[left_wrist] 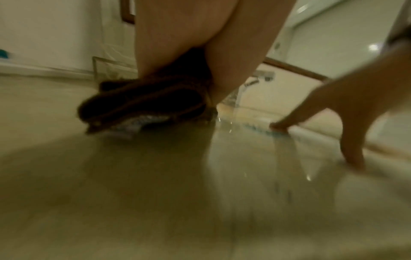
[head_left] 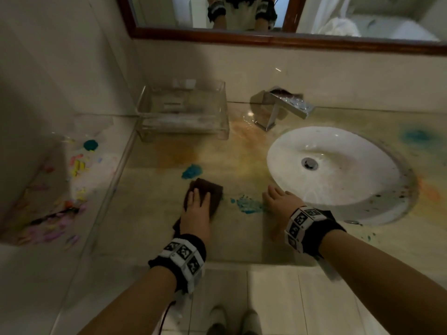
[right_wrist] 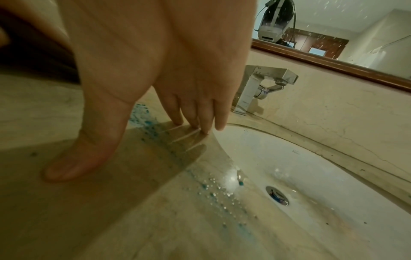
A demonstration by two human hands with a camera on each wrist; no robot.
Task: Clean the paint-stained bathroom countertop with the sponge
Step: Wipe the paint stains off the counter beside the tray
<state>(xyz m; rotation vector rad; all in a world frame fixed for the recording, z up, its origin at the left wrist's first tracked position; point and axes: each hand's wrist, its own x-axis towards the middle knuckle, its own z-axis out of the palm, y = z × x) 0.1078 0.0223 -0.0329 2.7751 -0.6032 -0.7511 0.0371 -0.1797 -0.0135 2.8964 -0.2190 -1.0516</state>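
A dark brown sponge (head_left: pixel 209 193) lies on the beige countertop (head_left: pixel 150 213), and my left hand (head_left: pixel 196 209) presses on it with flat fingers. In the left wrist view the sponge (left_wrist: pixel 144 105) sits squashed under the palm (left_wrist: pixel 189 44). A blue paint blob (head_left: pixel 192 171) lies just beyond the sponge, and a blue smear (head_left: pixel 249 205) lies to its right. My right hand (head_left: pixel 278 201) rests spread on its fingertips (right_wrist: pixel 200 123) at the sink's rim, beside the smear (right_wrist: pixel 142 119). An orange stain (head_left: pixel 179 153) spreads further back.
The white sink (head_left: pixel 338 189) fills the right side, with a chrome faucet (head_left: pixel 280 110) behind it. A clear tray (head_left: pixel 183 112) stands at the back left. A paint-spattered ledge (head_left: pixel 72 165) lies left, behind a glass edge. More blue (head_left: pixel 416 136) and orange (head_left: pixel 430 192) stains lie right of the sink.
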